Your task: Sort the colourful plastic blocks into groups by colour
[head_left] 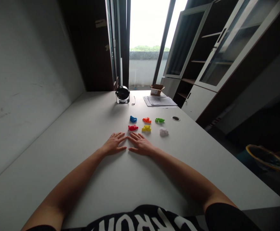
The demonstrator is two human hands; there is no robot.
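My left hand (114,143) lies flat on the white table, fingers spread and holding nothing. Beside it my right hand (140,144) also rests flat with fingers apart, its fingertips almost meeting the left ones. Just beyond the fingertips are small plastic toys in two rows, too small to name surely. The nearer row has a red toy (132,127), a yellow toy (146,128) and a white toy (164,132). Behind them sit a blue toy (133,119), an orange toy (147,120) and a green toy (159,120). Neither hand visibly touches a toy.
The white table (82,128) meets a wall on the left. Toward its far end stand a round black device on a stand (123,95), papers (160,101) and an open cardboard box (156,91). A cable hole (175,118) is at the right; a bin (266,157) stands beyond the edge.
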